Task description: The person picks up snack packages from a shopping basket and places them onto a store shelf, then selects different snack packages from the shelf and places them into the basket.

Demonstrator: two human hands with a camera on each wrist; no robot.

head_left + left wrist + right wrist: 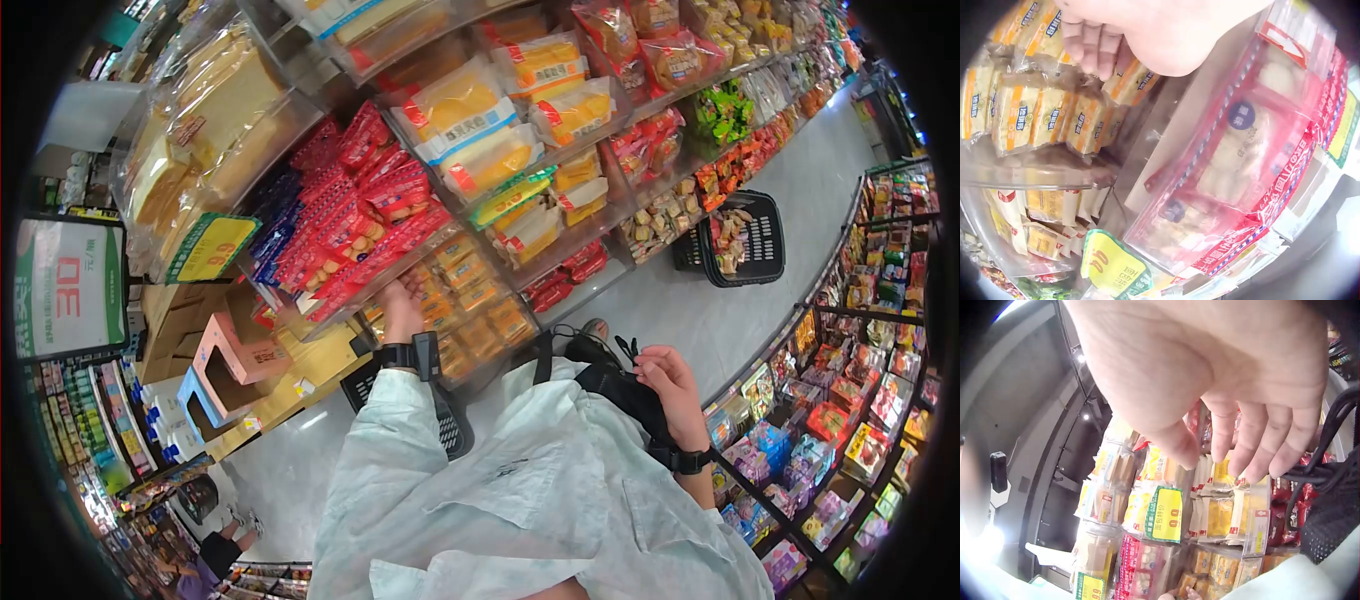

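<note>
My left hand (400, 312) reaches into a clear shelf bin of small wrapped cakes (466, 271) with orange stripes. In the left wrist view its fingers (1092, 47) hang relaxed over the cake packs (1019, 115), fingertips right at the nearest ones, thumb hidden. Beside that bin lie pink-red bags of biscuits (345, 215), seen as a large pink pack (1235, 150) in the left wrist view. Held up in front of my body, my right hand (672, 390) has loosely bent fingers and nothing in it. Black cords (628, 352) of a dark bag show close to its fingertips.
Bagged bread (470, 110) fills the shelves above. A black basket (745, 240) with wrapped snacks stands on the floor at right; another black basket (452, 425) is below the left arm. Snack racks (830, 430) line the right side. A person (215, 555) is at lower left.
</note>
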